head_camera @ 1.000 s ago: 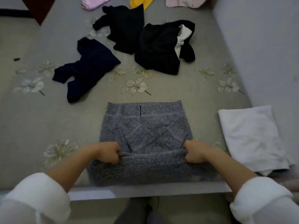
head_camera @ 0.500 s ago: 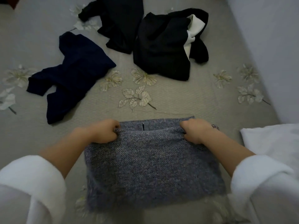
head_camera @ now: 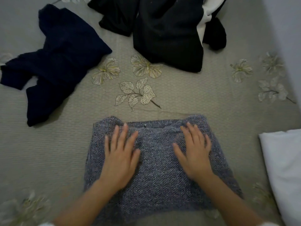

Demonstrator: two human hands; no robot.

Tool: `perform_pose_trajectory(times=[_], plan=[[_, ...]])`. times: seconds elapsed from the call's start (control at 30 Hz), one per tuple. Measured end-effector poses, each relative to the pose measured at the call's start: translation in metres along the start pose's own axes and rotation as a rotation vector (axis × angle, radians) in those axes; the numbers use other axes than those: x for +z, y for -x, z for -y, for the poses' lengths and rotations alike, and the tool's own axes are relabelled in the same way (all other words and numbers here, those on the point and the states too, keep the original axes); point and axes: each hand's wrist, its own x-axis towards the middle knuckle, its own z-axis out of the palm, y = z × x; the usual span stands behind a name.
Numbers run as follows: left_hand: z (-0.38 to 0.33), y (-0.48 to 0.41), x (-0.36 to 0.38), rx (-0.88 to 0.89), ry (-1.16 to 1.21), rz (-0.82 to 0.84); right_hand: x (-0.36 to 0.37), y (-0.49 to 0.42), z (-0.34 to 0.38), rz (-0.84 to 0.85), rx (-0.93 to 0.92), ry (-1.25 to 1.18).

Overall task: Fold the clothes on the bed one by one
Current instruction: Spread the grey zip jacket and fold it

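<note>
Hands [head_camera: 120, 159] unclenched — now flat | grey knit [head_camera: 156, 181] underneath, folded

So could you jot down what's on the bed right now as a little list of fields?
surface: bed cover, grey-green with printed flowers
being folded: grey knit, folded over, lying flat at the near edge
left hand: open, palm down on the knit
right hand: open, palm down on the knit
unfolded, far left: navy garment, crumpled
unfolded, far middle: black clothes, heaped, a white part showing
right edge: white cloth, flat, apart from the knit
</note>
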Motion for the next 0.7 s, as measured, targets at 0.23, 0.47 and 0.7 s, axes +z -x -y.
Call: perform_pose_trajectory(times=[0.23, 0.47, 0.7], plan=[[0.003, 0.011, 0.049, -0.129, -0.155, 0.122, 0.043, 0.020, -0.012, 0.268, 0.061, 0.087], [0.011, -0.008, 0.065, -0.151, -0.223, 0.160, 0.064, -0.019, -0.016, 0.411, 0.107, 0.167], [0.032, 0.015, 0.039, -0.282, -0.110, 0.055, 0.021, -0.004, -0.052, 0.201, 0.070, 0.127]])
